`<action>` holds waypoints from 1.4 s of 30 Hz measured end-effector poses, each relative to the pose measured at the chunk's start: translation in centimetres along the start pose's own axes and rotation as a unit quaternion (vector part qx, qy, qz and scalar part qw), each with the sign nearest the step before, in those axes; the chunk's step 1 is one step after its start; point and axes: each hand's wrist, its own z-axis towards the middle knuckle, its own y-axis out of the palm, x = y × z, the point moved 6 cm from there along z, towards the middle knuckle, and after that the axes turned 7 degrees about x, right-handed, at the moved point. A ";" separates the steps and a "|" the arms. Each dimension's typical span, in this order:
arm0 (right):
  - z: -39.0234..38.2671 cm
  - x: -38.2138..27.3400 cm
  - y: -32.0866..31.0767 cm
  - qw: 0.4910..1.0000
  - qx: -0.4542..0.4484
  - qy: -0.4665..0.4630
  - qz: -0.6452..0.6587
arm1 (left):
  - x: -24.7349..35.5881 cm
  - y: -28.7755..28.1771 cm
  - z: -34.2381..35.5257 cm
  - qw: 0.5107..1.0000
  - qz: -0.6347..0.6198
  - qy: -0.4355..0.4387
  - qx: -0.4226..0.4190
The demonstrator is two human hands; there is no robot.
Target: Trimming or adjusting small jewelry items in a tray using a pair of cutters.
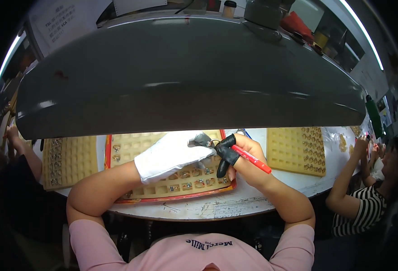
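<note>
My left hand [174,156] wears a white glove with dark fingertips and pinches a small metal part [212,143] above a tan grid tray [131,147] with a red rim. My right hand [244,158] has black finger cots on two fingers, holds a red pen [252,159] and touches the same small part with its fingertips. Both hands meet over the tray's right half. Several small metal pieces [187,174] sit in the tray's cells below the hands. A large dark lamp hood [185,77] hides the far part of the tray.
A second tan grid tray [68,162] lies at the left, a third [294,149] with small parts at the right. A person in a striped shirt [359,207] works at the right; another person's arm [25,153] is at the left. The white table edge [217,210] runs in front.
</note>
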 end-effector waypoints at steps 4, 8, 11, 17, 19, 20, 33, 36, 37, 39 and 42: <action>-0.1 -0.4 0.1 0.995 0.008 -0.019 -0.095 | -0.3 -0.6 0.0 0.998 0.056 -0.007 0.017; -0.3 -1.2 -0.4 0.932 0.082 -0.255 -0.244 | 1.8 0.1 -0.4 0.974 0.224 0.014 0.033; -0.6 -1.8 -0.1 0.897 0.084 -0.310 -0.304 | 2.0 0.3 -0.8 0.975 0.216 0.025 0.051; -0.1 -1.1 0.2 0.984 0.018 -0.081 -0.158 | 0.1 -0.8 -0.1 0.994 0.102 0.004 0.031; -0.4 -1.3 0.1 0.992 0.005 -0.037 -0.121 | 0.3 -0.2 -0.2 1.000 0.024 -0.002 0.018; -0.5 -1.1 0.0 0.995 -0.002 -0.011 -0.102 | 0.5 -0.1 -0.4 1.000 0.025 -0.002 0.018; 0.1 0.0 0.0 0.998 0.013 0.043 0.040 | -0.2 -0.3 -0.3 1.000 -0.021 -0.022 -0.006; 0.1 0.0 0.0 0.998 0.008 0.039 0.053 | 0.1 -0.2 -0.4 1.000 -0.020 -0.016 -0.002; 0.1 0.0 -0.1 0.998 0.007 0.038 0.057 | -0.1 -0.1 -0.2 0.999 -0.041 -0.013 -0.007; 0.0 -0.3 0.0 0.998 0.015 0.044 0.035 | 0.2 -0.1 -0.3 1.000 -0.025 -0.012 -0.007; 0.0 -0.4 0.1 0.999 -0.004 0.034 0.017 | 0.1 -0.2 -0.1 1.000 0.006 -0.003 -0.009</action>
